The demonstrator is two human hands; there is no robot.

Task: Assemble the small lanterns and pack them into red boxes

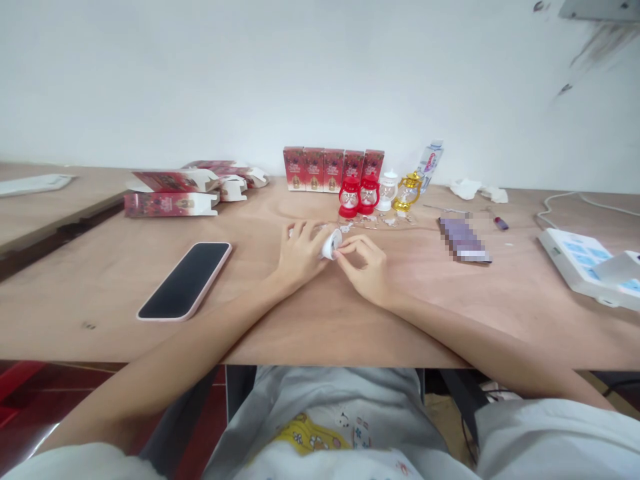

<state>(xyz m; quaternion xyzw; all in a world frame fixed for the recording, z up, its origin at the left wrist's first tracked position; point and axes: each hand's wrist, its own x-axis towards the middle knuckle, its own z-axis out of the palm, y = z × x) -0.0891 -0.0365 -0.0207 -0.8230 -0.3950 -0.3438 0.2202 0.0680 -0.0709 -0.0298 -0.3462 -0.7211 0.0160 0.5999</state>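
Observation:
My left hand (299, 255) rests on the wooden table (310, 313) and grips a small white round part (331, 244) lying on its side. My right hand (364, 263) meets it from the right, fingertips pinched at the part's open end. What the right fingers pinch is too small to make out. Just behind my hands stand two red toy lanterns (358, 195), a white one (387, 191) and a gold one (407, 193). Small clear bits lie scattered in front of the lanterns.
A row of red boxes (333, 169) stands at the back. Flattened red boxes (173, 193) lie at back left. A black phone in a pink case (186, 280) lies left of my hands. A purple blurred item (463, 240), a white device (585, 265) and a cable are at right.

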